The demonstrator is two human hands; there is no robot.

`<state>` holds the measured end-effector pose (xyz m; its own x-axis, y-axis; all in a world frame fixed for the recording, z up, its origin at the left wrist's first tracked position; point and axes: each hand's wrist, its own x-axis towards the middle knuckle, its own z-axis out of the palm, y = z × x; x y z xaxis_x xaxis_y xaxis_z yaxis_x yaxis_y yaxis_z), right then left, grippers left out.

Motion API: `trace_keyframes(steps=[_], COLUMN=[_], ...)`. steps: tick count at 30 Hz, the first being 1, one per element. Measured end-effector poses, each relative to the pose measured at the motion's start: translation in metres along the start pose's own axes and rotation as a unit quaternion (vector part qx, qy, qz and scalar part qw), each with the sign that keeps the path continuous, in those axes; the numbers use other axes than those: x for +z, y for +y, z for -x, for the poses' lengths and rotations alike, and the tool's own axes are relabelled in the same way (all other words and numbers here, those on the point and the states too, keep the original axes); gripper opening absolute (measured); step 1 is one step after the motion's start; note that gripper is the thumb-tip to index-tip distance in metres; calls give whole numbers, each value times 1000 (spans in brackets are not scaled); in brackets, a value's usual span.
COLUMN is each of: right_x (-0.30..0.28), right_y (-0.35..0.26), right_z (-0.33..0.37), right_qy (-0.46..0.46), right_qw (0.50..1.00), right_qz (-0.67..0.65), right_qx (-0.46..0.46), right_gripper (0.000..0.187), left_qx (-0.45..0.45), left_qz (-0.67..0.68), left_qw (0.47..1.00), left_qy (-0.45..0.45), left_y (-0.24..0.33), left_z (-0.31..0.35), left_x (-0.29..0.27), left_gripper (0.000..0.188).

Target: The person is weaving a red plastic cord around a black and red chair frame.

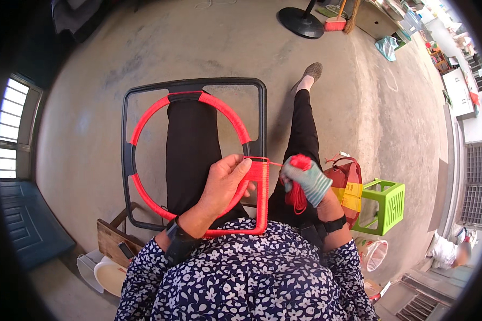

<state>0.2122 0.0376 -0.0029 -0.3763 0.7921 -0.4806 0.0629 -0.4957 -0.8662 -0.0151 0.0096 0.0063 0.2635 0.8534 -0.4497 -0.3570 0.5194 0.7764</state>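
Note:
Across my lap lies a black square frame (262, 115) with rounded corners and a ring inside it. Red cord is wound tightly over much of the ring (227, 111) and around the near right corner of the frame. My bare left hand (225, 184) grips the ring's right side, its thumb pressed down near the edge of the wound part. A strand of cord runs taut from there to my right hand (309, 181), which wears a grey-green glove. That hand is closed around a bundle of red cord (296, 200), with loops dangling below.
Beside my right leg are a red and yellow bag (350, 184) and a green plastic stool (389, 208). A wooden stool (112, 243) with a phone on it stands at left, near a pale basin (110, 276). Farther off are a round black base (301, 22) and a red broom (335, 24).

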Motion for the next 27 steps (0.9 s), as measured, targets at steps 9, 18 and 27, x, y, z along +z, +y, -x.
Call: trace_keyframes(steps=[9,18,27], right_x=[38,-15,-287], right_y=[-46,-27,126], right_z=[8,18,136], right_qy=[-47,122,439], right_qw=[971,942,777], right_qz=[-193,-260,-358], right_qx=[-136,-174,-274], right_gripper=[20,30,26], left_qx=[51,13,9], left_qz=[15,83,51], left_qw=[998,996,999], left_qy=[23,23,-2], left_y=[-8,-2,-5], left_z=[-5,-4,-8], left_x=[-2,-8,-1], left_gripper=[15,13,18])
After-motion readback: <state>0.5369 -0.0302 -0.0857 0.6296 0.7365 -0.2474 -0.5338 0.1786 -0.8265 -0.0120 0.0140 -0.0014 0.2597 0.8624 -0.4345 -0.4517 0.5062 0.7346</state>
